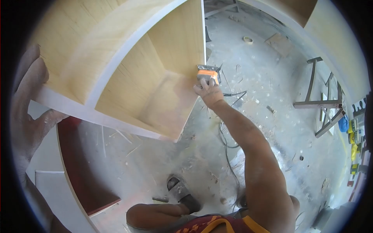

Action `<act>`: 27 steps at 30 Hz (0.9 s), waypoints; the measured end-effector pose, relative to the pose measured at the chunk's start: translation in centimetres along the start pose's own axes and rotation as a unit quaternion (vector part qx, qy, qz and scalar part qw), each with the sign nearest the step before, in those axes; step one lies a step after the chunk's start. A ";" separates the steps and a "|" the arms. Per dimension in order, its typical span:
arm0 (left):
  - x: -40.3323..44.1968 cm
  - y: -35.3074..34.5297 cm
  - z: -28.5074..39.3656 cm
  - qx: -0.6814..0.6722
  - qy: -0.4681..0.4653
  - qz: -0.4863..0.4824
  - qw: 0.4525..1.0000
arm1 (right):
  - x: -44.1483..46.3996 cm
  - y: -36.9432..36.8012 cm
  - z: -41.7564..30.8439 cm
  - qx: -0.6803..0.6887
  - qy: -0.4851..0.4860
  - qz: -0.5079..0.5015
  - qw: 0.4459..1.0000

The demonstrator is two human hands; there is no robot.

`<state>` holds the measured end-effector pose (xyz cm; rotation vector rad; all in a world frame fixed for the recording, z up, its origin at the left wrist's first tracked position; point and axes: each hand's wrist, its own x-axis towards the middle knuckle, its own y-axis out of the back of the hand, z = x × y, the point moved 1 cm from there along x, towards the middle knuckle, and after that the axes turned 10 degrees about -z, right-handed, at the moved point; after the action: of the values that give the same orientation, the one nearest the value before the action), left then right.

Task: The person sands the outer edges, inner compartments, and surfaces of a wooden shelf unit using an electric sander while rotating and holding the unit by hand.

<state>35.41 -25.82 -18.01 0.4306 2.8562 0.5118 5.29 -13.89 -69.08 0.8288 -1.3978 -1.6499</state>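
A wooden cabinet (pixel 126 79) with open compartments and pale, white-coated edges is tilted across the upper left. My left hand (pixel 28 97) grips its left corner, fingers over the top and thumb underneath. In my right hand (pixel 210 93) is an orange and black electric sander (pixel 208 73), held against the cabinet's right-hand edge. The pad's contact face is hidden from me. A dark power cord (pixel 222 134) runs from the sander down to the floor and back toward my feet.
The dusty concrete floor (pixel 198 159) carries scraps and a tape roll (pixel 248 40). A metal stand (pixel 318 104) is at right, near yellow containers (pixel 352 138). A dark red panel (pixel 83 171) stands at lower left. Another curved wooden piece (pixel 330 35) is at upper right.
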 end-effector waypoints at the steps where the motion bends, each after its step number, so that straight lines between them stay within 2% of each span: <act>1: -0.2 -0.6 0.5 0.023 0.034 0.006 0.999 | -0.2 0.2 0.4 -0.006 0.003 -0.018 1.000; 2: -0.4 -0.8 0.6 0.032 0.046 0.003 0.998 | -0.3 0.8 1.0 0.000 0.007 -0.020 1.000; 4: -0.5 -1.2 0.2 0.028 0.037 0.014 0.999 | -1.0 2.3 1.7 -0.028 -0.010 0.073 0.997; 6: 0.6 -0.5 0.1 0.012 0.011 0.030 0.999 | -1.5 5.5 2.9 0.019 -0.024 0.058 0.998; 7: 0.8 -0.7 0.2 0.011 0.005 0.024 1.000 | -2.1 7.0 3.8 0.097 -0.024 0.083 0.992; 10: -1.3 -1.3 1.8 0.000 0.016 0.001 1.000 | -5.9 11.2 6.0 0.302 -0.039 0.135 0.943; 12: -3.0 -1.8 2.8 -0.012 0.026 -0.017 0.999 | -9.3 12.0 6.5 0.355 -0.024 0.153 0.922; 16: -6.7 -2.1 4.0 -0.045 0.070 -0.043 0.996 | -14.1 8.8 4.2 0.461 0.028 0.226 0.858; 18: -8.1 -1.8 4.3 -0.061 0.095 -0.053 0.992 | -15.6 7.4 2.3 0.520 0.018 0.231 0.822; 20: -8.7 -1.4 4.9 -0.079 0.127 -0.058 0.987 | -16.8 6.3 0.1 0.775 0.010 0.101 0.624; 21: -8.7 -1.2 5.2 -0.094 0.151 -0.047 0.983 | -17.2 5.9 -1.2 0.843 0.013 0.071 0.532; 22: -8.1 -0.8 5.8 -0.116 0.186 -0.012 0.976 | -17.3 5.8 -2.1 0.850 0.015 0.072 0.522; 23: -6.2 -0.5 6.5 -0.164 0.254 0.101 0.948 | -17.3 5.5 -2.9 0.893 -0.008 0.020 0.449; 25: -7.1 -2.5 7.9 -0.297 0.293 0.233 0.878 | -17.0 5.4 -5.1 0.945 -0.030 -0.025 0.324; 26: -7.5 -3.6 8.6 -0.355 0.298 0.306 0.832 | -16.9 5.3 -6.2 0.964 -0.047 -0.044 0.260; 27: -5.4 -3.6 10.6 -0.408 0.394 0.363 0.739 | -16.8 5.5 -6.9 0.963 -0.048 -0.073 0.254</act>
<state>42.21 -27.53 -28.27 1.3794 2.5077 2.4513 19.97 -2.58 -65.15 1.8638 -2.9736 1.2503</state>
